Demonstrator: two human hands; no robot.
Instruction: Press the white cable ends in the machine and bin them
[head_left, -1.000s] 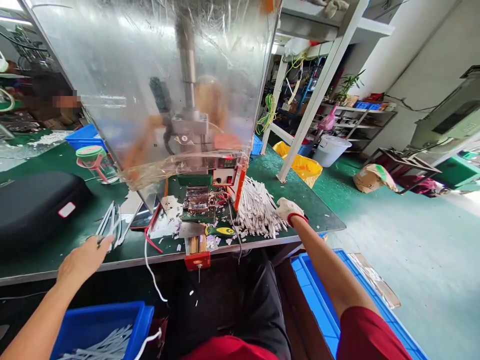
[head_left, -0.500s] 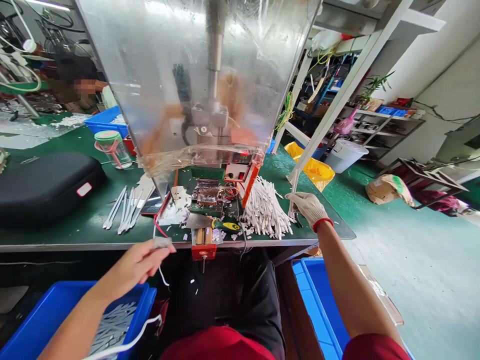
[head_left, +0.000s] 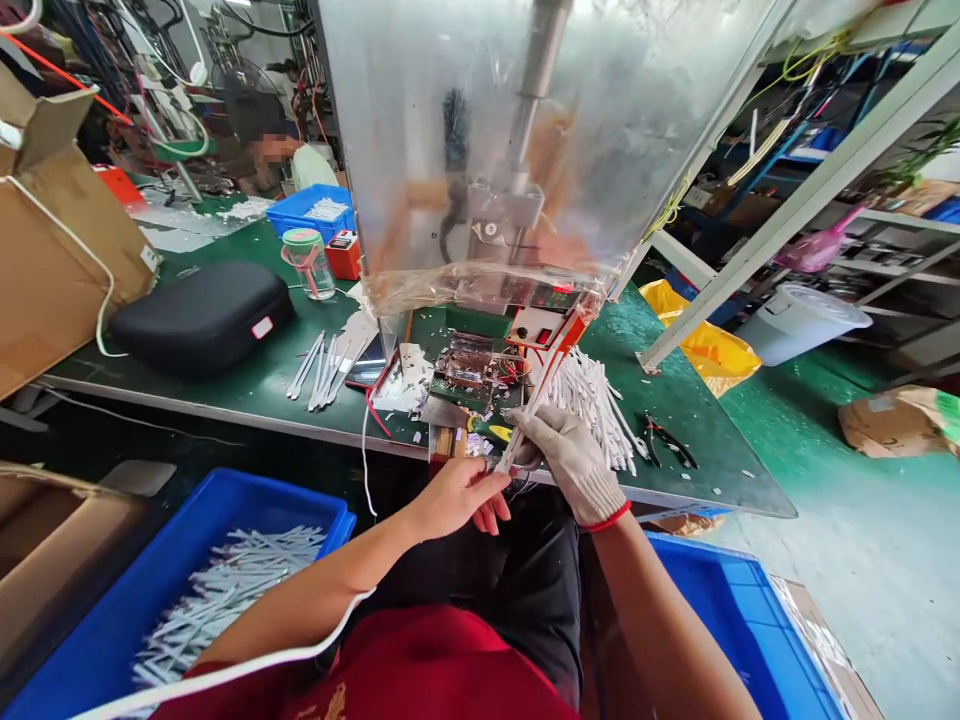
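My right hand point(head_left: 574, 462), in a knitted white glove with a red cuff, is closed around a few thin white strips point(head_left: 534, 405) that slant upward from it. My bare left hand point(head_left: 457, 497) pinches their lower ends at the table's front edge. Behind the glove spreads a big pile of similar white strips point(head_left: 604, 410). Just beyond my hands lies a scraper point(head_left: 444, 412) with a green and yellow handle, partly hidden by the glove. Farther back is the machine's metal bed point(head_left: 466, 362), under a clear shield point(head_left: 480, 140), with scraps around it.
Pliers point(head_left: 667, 442) lie at the right of the green table point(head_left: 727, 470). On the left are a black case point(head_left: 202, 318), a jar point(head_left: 309, 265) and a small strip group point(head_left: 322, 372). Blue bins point(head_left: 341, 525) flank my legs; the left one holds strips. A person sits in the background.
My right hand has come from the table's right side to the middle, carrying white strips. The left hand has moved right to meet it. The view has shifted left.
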